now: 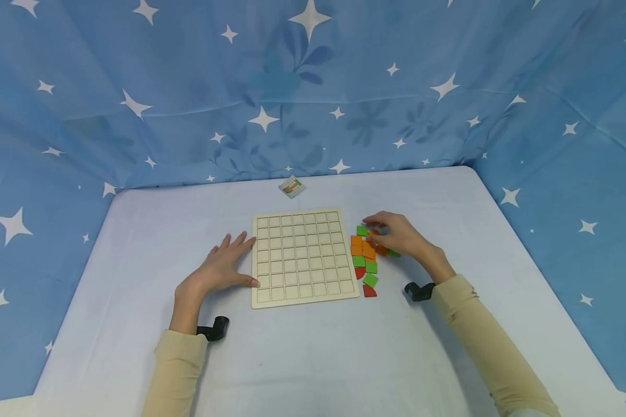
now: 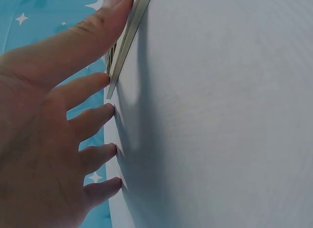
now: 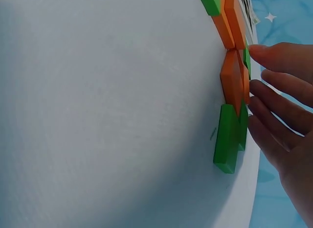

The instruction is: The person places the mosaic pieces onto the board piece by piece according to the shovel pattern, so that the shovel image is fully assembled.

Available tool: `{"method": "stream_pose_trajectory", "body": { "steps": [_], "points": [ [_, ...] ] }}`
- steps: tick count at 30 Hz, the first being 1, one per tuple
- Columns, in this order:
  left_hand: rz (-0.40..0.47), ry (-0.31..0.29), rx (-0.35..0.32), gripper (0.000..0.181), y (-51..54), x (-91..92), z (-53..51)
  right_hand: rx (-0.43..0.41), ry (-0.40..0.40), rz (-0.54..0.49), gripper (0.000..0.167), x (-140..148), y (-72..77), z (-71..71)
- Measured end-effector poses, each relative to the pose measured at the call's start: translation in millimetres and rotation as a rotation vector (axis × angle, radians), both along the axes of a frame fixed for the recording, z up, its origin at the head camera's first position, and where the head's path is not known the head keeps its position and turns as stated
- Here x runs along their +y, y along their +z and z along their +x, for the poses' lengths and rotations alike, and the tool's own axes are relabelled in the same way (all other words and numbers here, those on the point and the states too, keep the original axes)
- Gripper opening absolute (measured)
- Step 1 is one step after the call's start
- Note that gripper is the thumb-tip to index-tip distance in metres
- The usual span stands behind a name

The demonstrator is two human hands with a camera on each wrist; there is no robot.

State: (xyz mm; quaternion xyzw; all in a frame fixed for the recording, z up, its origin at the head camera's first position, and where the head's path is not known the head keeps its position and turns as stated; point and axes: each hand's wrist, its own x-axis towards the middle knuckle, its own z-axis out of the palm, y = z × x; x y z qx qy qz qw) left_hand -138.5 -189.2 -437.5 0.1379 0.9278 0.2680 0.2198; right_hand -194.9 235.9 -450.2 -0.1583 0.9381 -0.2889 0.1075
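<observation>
A pale wooden grid board (image 1: 297, 255) lies on the table. At its left edge my left hand (image 1: 224, 266) has its fingers spread, with thumb and index finger touching the rim; the other fingertips reach the cloth in the left wrist view. To the right of the board lies a loose group of orange tiles (image 1: 368, 249), green tiles (image 1: 370, 280) and red rounded pieces (image 1: 369, 291). My right hand (image 1: 396, 231) is over the far right part of this group, fingers slightly bent and nothing visibly gripped. In the right wrist view its fingertips are beside orange and green tiles (image 3: 226, 140).
A small card with a printed grid picture (image 1: 292, 186) lies behind the board. The table has a white cloth (image 1: 302, 353), and a blue star-patterned curtain (image 1: 188, 69) stands around its back and sides. Black wrist cameras (image 1: 216, 329) stick out beside both wrists.
</observation>
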Motion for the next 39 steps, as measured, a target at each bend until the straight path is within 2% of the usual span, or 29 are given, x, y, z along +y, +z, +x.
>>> {"method": "stream_pose_trajectory", "body": {
  "steps": [7,15,23,30,39],
  "points": [
    [-0.007,0.009,0.012,0.107,2.0,-0.5,2.6,0.025,0.018,0.032,0.042,-4,-3.7,-4.3],
    [-0.01,0.012,0.017,0.107,-1.3,-0.8,2.0,0.076,0.041,0.01,0.037,-6,-4.3,-6.4],
    [-0.009,0.008,0.026,0.107,-3.1,-2.1,1.3,0.11,0.072,0.032,0.034,-7,-4.4,-9.7],
    [-0.012,0.011,0.023,0.106,-4.0,-1.0,-0.4,0.102,0.056,0.049,0.032,-8,-4.1,-9.6],
    [-0.026,0.013,-0.004,0.108,-6.4,-0.9,-0.8,0.107,0.045,0.052,0.029,-7,-11.1,-9.8]
  ]
}}
